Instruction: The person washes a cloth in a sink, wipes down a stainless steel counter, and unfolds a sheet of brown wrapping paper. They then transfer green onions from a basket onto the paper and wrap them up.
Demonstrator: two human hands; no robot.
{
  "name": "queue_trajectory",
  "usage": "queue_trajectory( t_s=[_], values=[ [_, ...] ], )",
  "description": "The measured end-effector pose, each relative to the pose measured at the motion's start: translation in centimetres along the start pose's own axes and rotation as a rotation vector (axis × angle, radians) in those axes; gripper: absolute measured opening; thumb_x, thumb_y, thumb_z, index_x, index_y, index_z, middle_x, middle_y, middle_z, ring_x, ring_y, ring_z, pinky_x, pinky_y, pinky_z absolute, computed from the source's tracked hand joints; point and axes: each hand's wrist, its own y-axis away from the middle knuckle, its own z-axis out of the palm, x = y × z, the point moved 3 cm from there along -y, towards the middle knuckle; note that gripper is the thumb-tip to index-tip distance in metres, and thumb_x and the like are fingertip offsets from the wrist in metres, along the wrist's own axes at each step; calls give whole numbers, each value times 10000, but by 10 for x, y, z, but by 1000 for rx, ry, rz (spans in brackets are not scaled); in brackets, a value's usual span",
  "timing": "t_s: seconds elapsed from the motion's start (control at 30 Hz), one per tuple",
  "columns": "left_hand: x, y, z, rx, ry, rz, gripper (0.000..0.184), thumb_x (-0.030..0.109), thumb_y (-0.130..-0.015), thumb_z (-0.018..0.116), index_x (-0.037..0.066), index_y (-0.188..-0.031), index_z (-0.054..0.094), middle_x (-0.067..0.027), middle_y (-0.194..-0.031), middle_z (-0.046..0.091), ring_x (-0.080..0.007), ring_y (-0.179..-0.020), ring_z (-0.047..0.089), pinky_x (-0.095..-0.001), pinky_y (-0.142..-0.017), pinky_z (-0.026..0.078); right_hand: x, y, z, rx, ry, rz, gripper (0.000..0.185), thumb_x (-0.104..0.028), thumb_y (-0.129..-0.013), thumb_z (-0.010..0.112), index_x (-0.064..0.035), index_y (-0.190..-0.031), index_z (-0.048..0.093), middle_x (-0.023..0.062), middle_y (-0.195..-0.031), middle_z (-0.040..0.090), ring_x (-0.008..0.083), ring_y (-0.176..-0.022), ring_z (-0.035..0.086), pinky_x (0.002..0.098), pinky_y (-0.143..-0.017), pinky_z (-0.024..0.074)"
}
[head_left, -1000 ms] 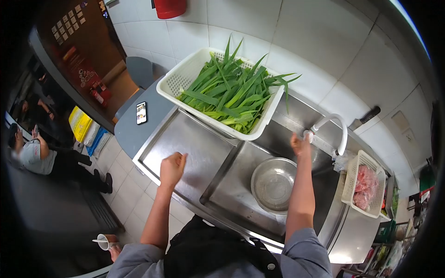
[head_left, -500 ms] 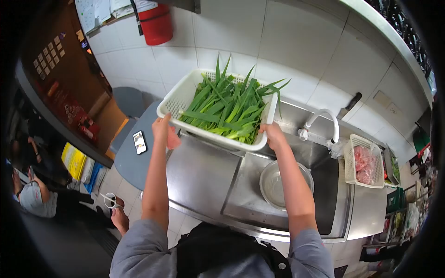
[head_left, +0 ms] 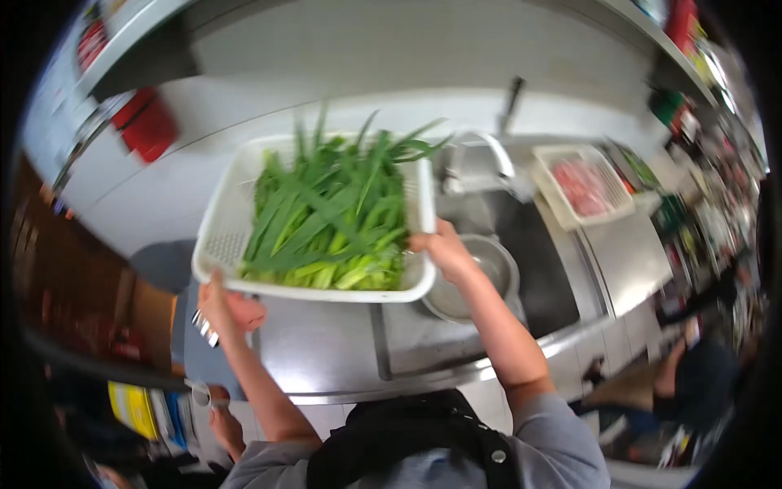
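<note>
Both my hands carry a white perforated plastic basket (head_left: pixel 218 236), full of long, flat green leaves with pale stalks (head_left: pixel 326 220). My left hand (head_left: pixel 215 305) grips its near left corner. The right rim is held by my right hand (head_left: pixel 444 248), its fingertips hooked over the inner side. Close by my left hand is a soft pink thing (head_left: pixel 247 310); whether I hold it too is unclear. The basket is above the steel counter (head_left: pixel 314 350), left of the sink. A round metal bowl (head_left: pixel 495 269) sits in the sink under my right forearm.
A white faucet (head_left: pixel 489 151) rises behind the sink. To its right stands a smaller white basket (head_left: pixel 562 213) with pink, meat-like pieces (head_left: pixel 582 186). Another person's hand (head_left: pixel 226 428) with a cup (head_left: pixel 201 394) is at lower left. Another person (head_left: pixel 684 379) is at right.
My view has turned to the right, blurring the picture. The basket now looks larger and nearer, held in both hands throughout. A person has come into view at right.
</note>
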Motion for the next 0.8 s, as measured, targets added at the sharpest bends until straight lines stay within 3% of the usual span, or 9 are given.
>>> queue_trajectory(
  t_s=[0.1,0.13,0.2,0.33,0.4,0.5,0.63,0.73,0.8],
  values=[
    [1,29,15,58,256,-148,462,398,-907,612,-16,-1111,624,-124,-953,661,-209,-708,628,-308,-582,520,-2,45,-30,61,-62,-72,442,-62,-674,592,63,-1098,576,76,-926,620,159,-837,551,293,-757,457],
    [16,45,18,36,241,-144,504,424,-930,565,-35,-1131,616,-135,-997,657,-237,-768,642,-337,-644,537,5,59,-49,14,-6,-25,543,-57,-675,585,47,-1207,547,87,-1011,623,164,-902,563,293,-801,460],
    [31,38,-15,-46,147,-162,477,404,-951,535,-41,-1094,626,-123,-980,661,-223,-806,647,-347,-687,536,-8,105,-56,118,1,-130,483,-82,-712,584,47,-1176,557,112,-994,635,194,-908,596,311,-835,473],
    [41,98,2,-377,-152,-21,342,320,-942,554,-12,-915,631,-59,-849,628,-116,-745,571,-289,-652,477,4,198,-151,204,-52,-39,586,-30,-666,551,28,-1249,551,109,-1056,634,191,-947,591,318,-841,476],
    [33,136,24,-709,-242,-57,289,278,-926,578,-2,-866,613,-28,-808,605,-79,-716,519,-270,-636,447,6,248,-196,333,-54,-33,607,-33,-653,560,30,-1256,551,109,-1073,643,187,-951,596,305,-818,484],
    [39,218,97,-950,-345,-294,177,173,-851,675,7,-830,614,-5,-738,592,-77,-658,534,-249,-572,444,22,316,-277,485,-39,25,666,-70,-614,558,-16,-1278,568,112,-1043,674,175,-869,622,274,-735,500],
    [-24,301,204,-1292,-438,-211,188,167,-833,706,9,-819,605,-21,-680,583,-100,-559,537,-252,-506,440,47,367,-404,639,142,66,771,-82,-542,548,-34,-1311,557,31,-919,614,123,-726,550,230,-661,456],
    [-43,369,285,-1368,-332,-376,229,204,-836,716,26,-798,576,-24,-666,576,-101,-548,536,-261,-488,430,48,373,-503,651,209,27,547,-80,-595,548,5,-1132,608,32,-839,614,128,-689,552,261,-642,471],
    [-75,405,329,-1349,-413,-313,241,208,-842,710,35,-779,556,-27,-660,575,-98,-544,541,-273,-471,436,48,365,-557,650,206,40,562,-77,-639,524,-5,-1191,594,23,-857,615,136,-685,552,277,-657,474]
  ],
)
